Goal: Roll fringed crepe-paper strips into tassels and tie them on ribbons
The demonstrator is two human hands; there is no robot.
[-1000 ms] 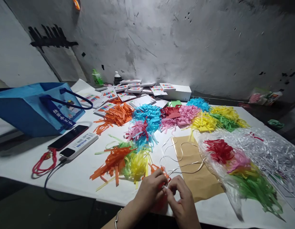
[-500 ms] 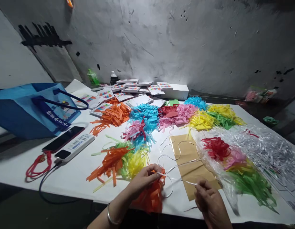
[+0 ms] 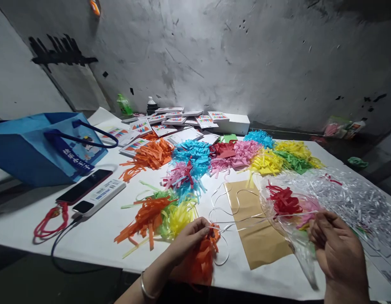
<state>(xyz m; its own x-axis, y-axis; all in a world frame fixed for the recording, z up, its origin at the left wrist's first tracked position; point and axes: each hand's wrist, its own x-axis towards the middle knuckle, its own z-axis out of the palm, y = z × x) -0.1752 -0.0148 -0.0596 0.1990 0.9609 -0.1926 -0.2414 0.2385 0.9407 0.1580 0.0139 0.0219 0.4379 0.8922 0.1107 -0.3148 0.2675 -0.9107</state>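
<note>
My left hand (image 3: 195, 234) is pinched at the near edge of the table, gripping a white ribbon (image 3: 259, 217) at the top of an orange paper tassel (image 3: 200, 264). The tassel hangs below my fingers, partly over the edge. To the right, my closed right hand (image 3: 336, 240) holds the other part of the ribbon, which runs nearly straight between the hands above a brown paper sheet (image 3: 252, 249). Loose ribbon curls lie beside the tassel. A clear plastic bag (image 3: 305, 264) with red, pink, yellow and green tassels lies behind my right hand, which partly hides it.
Coloured tassels (image 3: 192, 152) and white printed packets (image 3: 183, 120) fill the back of the white table. On the left are a blue bag (image 3: 33, 147), a phone (image 3: 84, 185) and a white device (image 3: 100, 196) with a cable. Silvery shredded film (image 3: 357, 198) covers the right.
My right hand has moved right and slightly up, drawing the ribbon out into a longer line. My left hand stays almost where it was with the orange tassel.
</note>
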